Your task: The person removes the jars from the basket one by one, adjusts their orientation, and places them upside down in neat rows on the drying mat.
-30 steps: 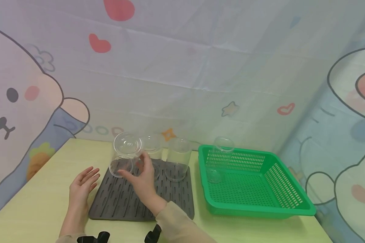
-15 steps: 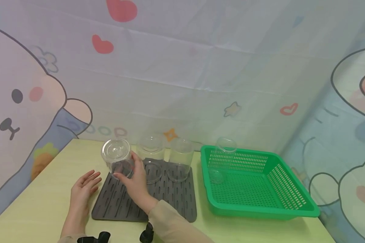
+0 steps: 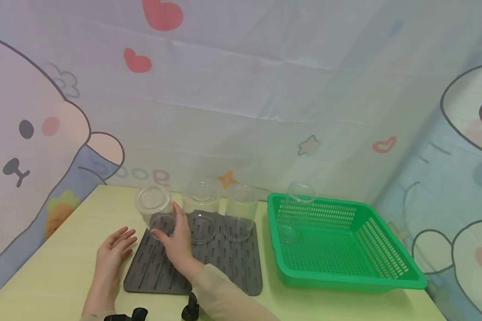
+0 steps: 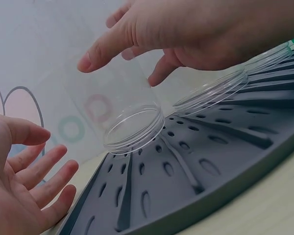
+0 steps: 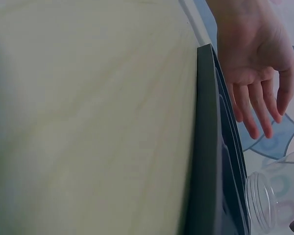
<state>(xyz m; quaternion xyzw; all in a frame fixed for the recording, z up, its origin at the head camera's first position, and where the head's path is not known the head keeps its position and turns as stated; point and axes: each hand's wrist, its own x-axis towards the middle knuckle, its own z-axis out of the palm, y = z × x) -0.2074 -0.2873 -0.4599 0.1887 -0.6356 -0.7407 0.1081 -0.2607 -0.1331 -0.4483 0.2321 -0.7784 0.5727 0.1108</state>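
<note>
My right hand holds a clear plastic jar upside down, fingers and thumb around its side. In the left wrist view the threaded rim of that jar is at the surface of the grey drying mat, at its back left corner. Two more clear jars stand mouth down beside it: one in the middle and one at the right. My left hand hovers at the mat's left side, palm toward the jar, fingers relaxed and holding nothing.
A green plastic basket stands right of the mat on the pale yellow table. Another clear jar stands inside its back left corner. A printed cloth hangs close behind the table.
My right hand has carried the jar left and down to the mat's back left corner, and the jar's tilt has changed. My left hand stays nearly still beside the mat.
</note>
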